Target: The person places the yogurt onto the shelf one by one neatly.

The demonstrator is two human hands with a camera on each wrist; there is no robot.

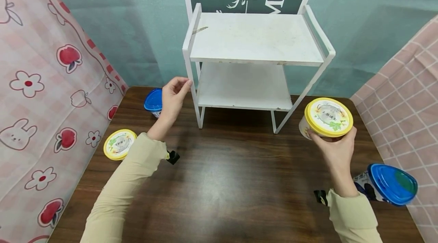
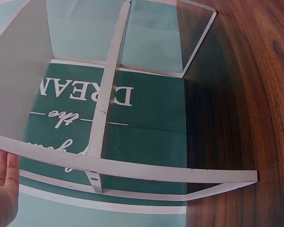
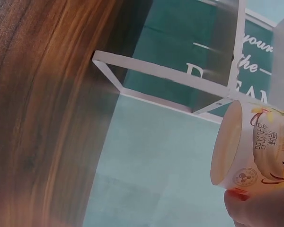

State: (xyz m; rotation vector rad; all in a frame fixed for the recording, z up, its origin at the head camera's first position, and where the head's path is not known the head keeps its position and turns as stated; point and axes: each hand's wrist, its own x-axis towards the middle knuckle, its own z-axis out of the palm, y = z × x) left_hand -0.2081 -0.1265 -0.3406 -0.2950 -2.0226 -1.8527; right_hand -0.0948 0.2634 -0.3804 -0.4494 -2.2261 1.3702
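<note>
A white two-tier shelf rack (image 1: pixel 256 37) stands at the back of the table. My left hand (image 1: pixel 173 96) is at its left front post, with thumb and fingers curled towards it; in the left wrist view the fingertips of that hand (image 2: pixel 4 184) go behind the white post (image 2: pixel 132 169). In my right hand (image 1: pixel 338 155) I grip a paper tub with a yellow lid (image 1: pixel 329 116), raised to the right of the rack. The right wrist view shows the tub's printed side and pale base (image 3: pixel 255 146), with part of the hand (image 3: pixel 260 208) under it.
Another yellow-lidded tub (image 1: pixel 119 144) is on the left, partly behind my sleeve. A blue-lidded tub (image 1: pixel 153 100) sits at the back left, and a second blue-lidded tub (image 1: pixel 393 184) by my right forearm. Curtains (image 1: pixel 44 94) bound the brown table (image 1: pixel 219 182).
</note>
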